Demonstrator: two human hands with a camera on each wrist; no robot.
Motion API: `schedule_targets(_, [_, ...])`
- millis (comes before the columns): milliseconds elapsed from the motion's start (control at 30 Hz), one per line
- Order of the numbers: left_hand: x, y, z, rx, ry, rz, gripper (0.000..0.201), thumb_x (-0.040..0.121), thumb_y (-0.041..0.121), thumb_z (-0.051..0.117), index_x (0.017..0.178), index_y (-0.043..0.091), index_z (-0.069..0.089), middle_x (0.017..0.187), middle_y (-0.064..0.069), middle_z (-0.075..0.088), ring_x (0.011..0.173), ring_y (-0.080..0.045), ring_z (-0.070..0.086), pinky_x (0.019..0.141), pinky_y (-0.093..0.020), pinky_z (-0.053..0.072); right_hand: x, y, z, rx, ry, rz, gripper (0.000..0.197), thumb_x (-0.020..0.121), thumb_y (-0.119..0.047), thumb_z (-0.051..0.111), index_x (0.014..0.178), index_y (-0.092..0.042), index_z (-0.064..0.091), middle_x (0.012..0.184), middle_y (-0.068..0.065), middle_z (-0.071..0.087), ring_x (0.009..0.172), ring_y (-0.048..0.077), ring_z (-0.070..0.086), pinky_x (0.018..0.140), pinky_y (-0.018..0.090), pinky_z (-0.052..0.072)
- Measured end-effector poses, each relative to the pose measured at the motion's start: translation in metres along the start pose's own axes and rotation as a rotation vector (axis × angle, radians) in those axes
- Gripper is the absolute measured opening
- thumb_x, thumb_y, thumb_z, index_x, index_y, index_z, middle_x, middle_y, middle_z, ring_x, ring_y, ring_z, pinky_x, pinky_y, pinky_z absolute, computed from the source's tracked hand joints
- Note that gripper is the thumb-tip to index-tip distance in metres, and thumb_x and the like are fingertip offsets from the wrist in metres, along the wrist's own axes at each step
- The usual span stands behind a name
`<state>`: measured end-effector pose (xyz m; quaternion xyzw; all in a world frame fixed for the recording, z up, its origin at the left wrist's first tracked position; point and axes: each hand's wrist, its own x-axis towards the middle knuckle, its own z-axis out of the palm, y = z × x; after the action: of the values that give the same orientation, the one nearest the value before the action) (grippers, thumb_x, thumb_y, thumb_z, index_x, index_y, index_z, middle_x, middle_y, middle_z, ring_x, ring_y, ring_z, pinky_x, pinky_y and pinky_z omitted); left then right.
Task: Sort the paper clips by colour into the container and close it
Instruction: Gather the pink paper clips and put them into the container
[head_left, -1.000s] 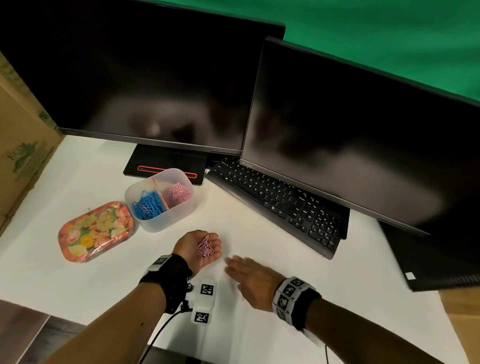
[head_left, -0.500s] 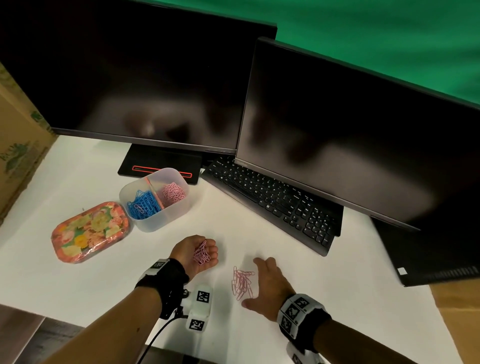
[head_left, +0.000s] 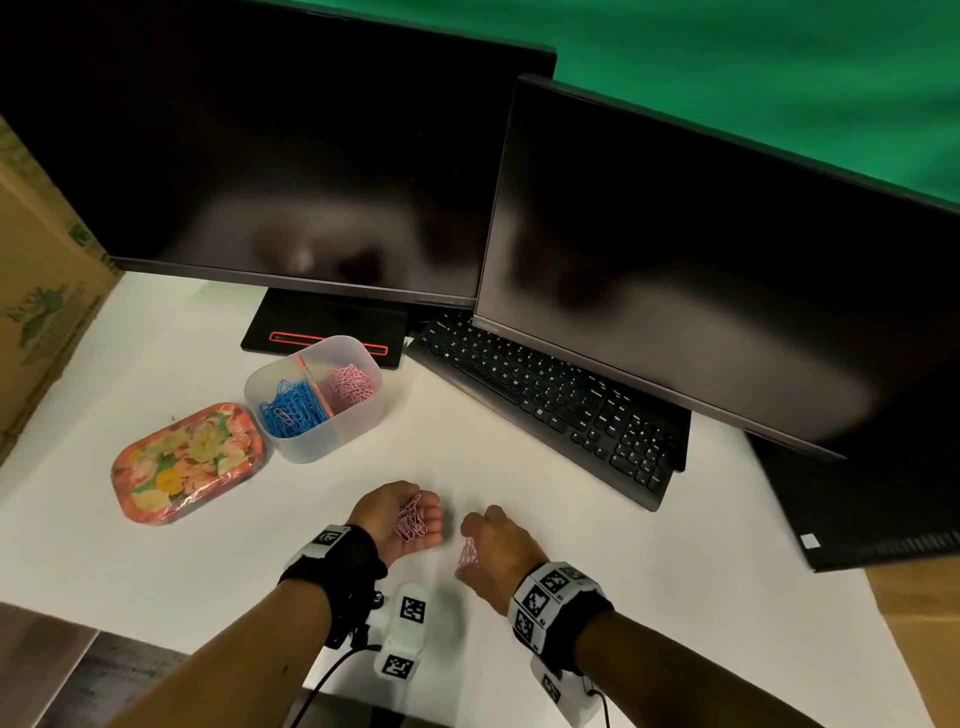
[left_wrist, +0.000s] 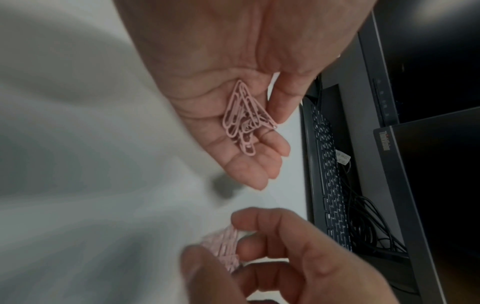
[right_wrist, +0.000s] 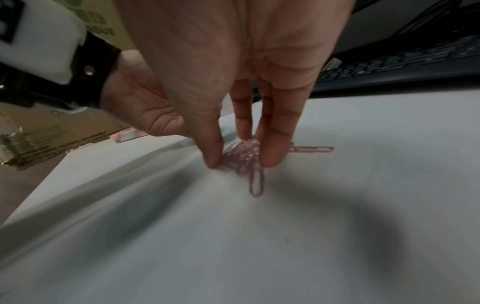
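My left hand (head_left: 428, 519) lies palm up near the table's front edge, cupped, with a small bunch of pink paper clips (left_wrist: 244, 119) resting in the palm. Just to its right, my right hand (head_left: 470, 556) reaches down to the table and pinches a second bunch of pink clips (right_wrist: 244, 156) between thumb and fingers. One loose pink clip (right_wrist: 311, 149) lies flat behind those fingers. The clear divided container (head_left: 332, 436) stands open further back on the left, with blue clips (head_left: 291, 408) in its left half and pink clips (head_left: 349, 387) in its right half. Its floral lid (head_left: 187, 462) lies beside it.
A black keyboard (head_left: 550, 400) runs diagonally behind my hands, under two dark monitors (head_left: 727, 270). A monitor base (head_left: 322, 327) sits right behind the container. A cardboard box (head_left: 41, 291) borders the white table (head_left: 675, 597) on the left.
My right hand went from lying flat on the table to drawing back off a pile of pink clips, and now pinches them close to my left hand. The left hand has hardly moved.
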<state>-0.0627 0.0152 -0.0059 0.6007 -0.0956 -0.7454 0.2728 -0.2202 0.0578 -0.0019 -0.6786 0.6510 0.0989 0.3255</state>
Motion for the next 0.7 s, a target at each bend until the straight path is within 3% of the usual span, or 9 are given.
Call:
schedule_targets(67, [0.000, -0.001, -0.002, -0.008, 0.005, -0.006, 0.033, 0.095, 0.018, 0.040, 0.078, 0.000, 0.061, 0.067, -0.013, 0.060, 0.062, -0.026, 0.058, 0.069, -0.037, 0.052, 0.002, 0.005, -0.001, 0.006, 0.001, -0.019, 0.031, 0.093, -0.024, 0.055, 0.122, -0.016, 0.055, 0.126, 0.009, 0.050, 0.113, 0.029, 0.055, 0.093, 0.032, 0.047])
schedule_targets(233, [-0.001, -0.001, 0.001, 0.007, 0.016, -0.019, 0.033, 0.096, 0.018, 0.039, 0.078, 0.000, 0.061, 0.068, -0.013, 0.059, 0.062, -0.026, 0.057, 0.067, -0.036, 0.052, 0.011, 0.013, -0.009, 0.067, 0.017, -0.001, 0.027, 0.092, -0.015, 0.052, 0.115, -0.016, 0.067, 0.122, 0.006, 0.060, 0.111, 0.022, 0.059, 0.090, 0.025, 0.048])
schedule_targets(400, [-0.002, 0.001, 0.011, 0.039, 0.029, -0.030, 0.034, 0.096, 0.018, 0.039, 0.078, -0.001, 0.062, 0.066, -0.014, 0.062, 0.066, -0.029, 0.059, 0.069, -0.039, 0.052, 0.023, 0.021, -0.028, 0.338, 0.081, 0.137, 0.026, 0.086, -0.003, 0.053, 0.098, -0.015, 0.074, 0.095, 0.004, 0.068, 0.070, 0.013, 0.063, 0.063, 0.017, 0.054])
schedule_targets(467, [0.000, 0.001, 0.016, 0.039, 0.023, -0.031, 0.036, 0.097, 0.017, 0.039, 0.077, -0.001, 0.063, 0.065, -0.014, 0.063, 0.068, -0.029, 0.059, 0.071, -0.040, 0.053, 0.025, 0.019, -0.036, 0.407, 0.129, 0.160, 0.025, 0.083, -0.003, 0.057, 0.093, -0.016, 0.075, 0.090, 0.000, 0.069, 0.073, 0.012, 0.064, 0.068, 0.017, 0.054])
schedule_targets(533, [0.001, 0.002, 0.022, 0.018, -0.013, -0.040, 0.038, 0.097, 0.017, 0.037, 0.076, 0.000, 0.063, 0.066, -0.013, 0.061, 0.068, -0.028, 0.058, 0.073, -0.041, 0.054, 0.026, 0.013, -0.045, 0.485, 0.175, 0.127, 0.019, 0.081, -0.004, 0.064, 0.088, -0.017, 0.076, 0.077, -0.007, 0.067, 0.068, 0.010, 0.065, 0.071, 0.020, 0.057])
schedule_targets(633, [-0.001, 0.003, 0.032, -0.010, -0.071, -0.029, 0.032, 0.098, 0.016, 0.036, 0.088, -0.001, 0.062, 0.082, -0.016, 0.061, 0.076, -0.029, 0.059, 0.075, -0.044, 0.058, 0.022, -0.007, -0.057, 0.588, 0.168, 0.030, 0.015, 0.079, -0.004, 0.069, 0.084, -0.017, 0.075, 0.071, -0.007, 0.067, 0.062, 0.007, 0.065, 0.059, 0.017, 0.054])
schedule_targets(700, [-0.004, 0.003, 0.038, -0.029, -0.067, 0.006, 0.030, 0.097, 0.014, 0.036, 0.095, 0.001, 0.063, 0.085, -0.016, 0.066, 0.077, -0.029, 0.063, 0.063, -0.041, 0.060, 0.018, -0.017, -0.063, 0.584, 0.135, -0.059, 0.017, 0.080, -0.006, 0.068, 0.090, -0.018, 0.075, 0.077, -0.004, 0.070, 0.069, 0.009, 0.067, 0.060, 0.015, 0.053])
